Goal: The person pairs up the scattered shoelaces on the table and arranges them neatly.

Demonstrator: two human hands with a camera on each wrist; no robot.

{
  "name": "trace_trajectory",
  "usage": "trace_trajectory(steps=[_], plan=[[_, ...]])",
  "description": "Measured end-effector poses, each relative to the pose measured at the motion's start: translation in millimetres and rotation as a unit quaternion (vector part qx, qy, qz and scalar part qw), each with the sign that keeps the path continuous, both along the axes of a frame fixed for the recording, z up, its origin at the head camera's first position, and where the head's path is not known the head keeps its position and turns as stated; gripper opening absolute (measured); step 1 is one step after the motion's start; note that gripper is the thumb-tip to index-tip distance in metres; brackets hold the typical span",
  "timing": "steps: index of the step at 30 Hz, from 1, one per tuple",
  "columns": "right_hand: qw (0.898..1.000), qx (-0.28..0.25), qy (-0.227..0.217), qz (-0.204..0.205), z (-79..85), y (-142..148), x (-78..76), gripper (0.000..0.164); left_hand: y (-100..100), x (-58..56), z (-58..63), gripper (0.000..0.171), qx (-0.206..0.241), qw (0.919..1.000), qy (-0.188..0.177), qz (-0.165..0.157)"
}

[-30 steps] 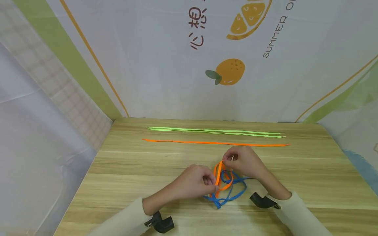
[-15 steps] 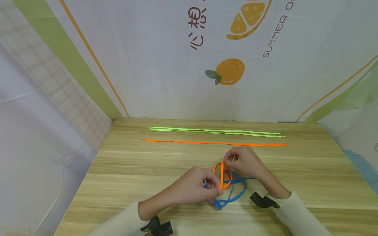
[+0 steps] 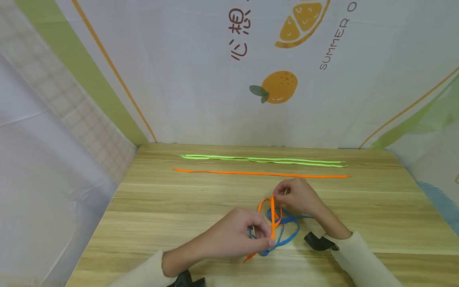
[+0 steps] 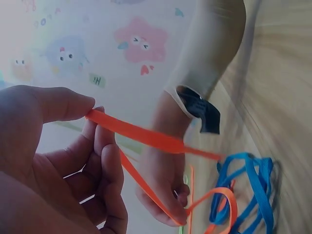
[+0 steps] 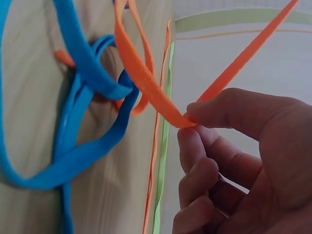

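Note:
An orange shoelace [image 3: 273, 217] runs between both hands, and loops of it hang over a tangled blue shoelace [image 3: 292, 238] on the table. My left hand [image 3: 238, 235] pinches the orange lace between thumb and fingertip, as the left wrist view shows; its other fingers are bent. Farther from me, my right hand [image 3: 299, 196] pinches the same lace between thumb and index finger. In the right wrist view the orange lace [image 5: 146, 87] bends sharply at that pinch, beside the blue loops [image 5: 78, 165]. A pointed orange end sticks out below my left hand, which hides part of the tangle.
Two light green shoelaces [image 3: 258, 160] lie straight, side by side, near the table's far edge. A single orange shoelace [image 3: 229, 173] lies parallel in front of them. Behind the wooden table [image 3: 150, 223] hangs a white printed curtain [image 3: 201, 91].
My left hand has moved toward me and slightly right, stretching the orange strand longer between the hands. An orange end now shows beneath it. My right hand has barely shifted.

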State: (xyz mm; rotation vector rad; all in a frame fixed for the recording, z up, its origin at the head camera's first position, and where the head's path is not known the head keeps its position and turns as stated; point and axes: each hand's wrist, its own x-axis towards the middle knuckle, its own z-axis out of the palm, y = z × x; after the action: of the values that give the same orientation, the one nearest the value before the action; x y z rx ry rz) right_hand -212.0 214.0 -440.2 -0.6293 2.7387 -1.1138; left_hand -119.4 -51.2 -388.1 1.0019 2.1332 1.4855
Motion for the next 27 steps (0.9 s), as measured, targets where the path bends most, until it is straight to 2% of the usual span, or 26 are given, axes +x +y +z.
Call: trace_trajectory(steps=[2, 7, 14, 16, 22, 27], plan=[[1.0, 0.001, -0.005, -0.005, -1.3, 0.9, -1.4, 0.009, -0.4, 3.4, 2.1, 0.01, 0.006, 0.9999, 0.004, -0.009], [1.0, 0.006, -0.016, -0.014, -4.2, 3.3, -3.6, 0.006, -1.1, 11.4, 9.5, 0.01, 0.011, 0.998, 0.053, -0.034], [1.0, 0.007, -0.02, -0.017, -6.6, 6.0, -6.6, 0.006, -4.5, 22.0, 20.2, 0.013, 0.018, 0.9952, 0.082, -0.05], [1.0, 0.009, -0.02, -0.019, -7.7, 6.8, -7.7, 0.006, -5.5, 24.5, 22.5, 0.012, 0.022, 0.9938, 0.095, -0.053], [1.0, 0.014, -0.018, -0.022, -10.9, 8.4, -9.9, 0.008, -8.0, 32.4, 30.2, 0.01, 0.025, 0.9935, 0.095, -0.056], [1.0, 0.008, -0.019, -0.019, -12.1, 8.7, -10.2, 0.007, -10.9, 31.3, 34.1, 0.011, 0.066, 0.9887, 0.125, -0.05]])
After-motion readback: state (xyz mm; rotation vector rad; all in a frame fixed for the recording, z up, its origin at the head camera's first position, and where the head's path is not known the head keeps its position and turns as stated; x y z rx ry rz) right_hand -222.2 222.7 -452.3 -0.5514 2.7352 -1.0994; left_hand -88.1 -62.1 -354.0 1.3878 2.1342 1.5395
